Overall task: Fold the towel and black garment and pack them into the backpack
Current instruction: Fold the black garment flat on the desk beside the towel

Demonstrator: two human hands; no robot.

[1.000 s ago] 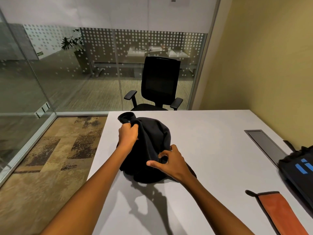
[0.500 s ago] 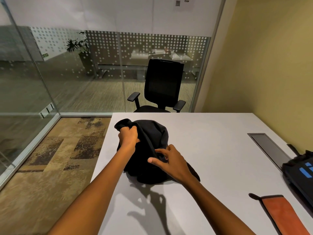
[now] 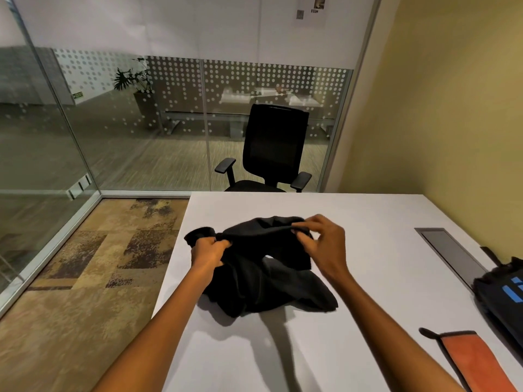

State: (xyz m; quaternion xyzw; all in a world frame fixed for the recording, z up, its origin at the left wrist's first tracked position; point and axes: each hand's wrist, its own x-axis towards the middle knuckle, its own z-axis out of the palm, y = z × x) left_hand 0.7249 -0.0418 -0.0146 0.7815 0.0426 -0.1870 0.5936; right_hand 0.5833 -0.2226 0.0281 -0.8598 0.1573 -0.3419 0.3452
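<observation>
My left hand (image 3: 209, 251) was fisted tight on one end of the black garment (image 3: 263, 273), my right hand (image 3: 322, 244) pinched its upper edge, lifting it off the white table (image 3: 368, 278). The orange towel (image 3: 478, 360) and backpack (image 3: 503, 295) lay well to my right.

Even, fairly bright indoor light from overhead. Soft dark shadows of both forearms and the black garment (image 3: 263, 267) fall toward the viewer on the white table (image 3: 368, 222). Floor beyond the glass wall (image 3: 135, 131) smeared by motion blur. Wide-angle bending at frame edges; glass frames lean. Faint reflections on the glass.
</observation>
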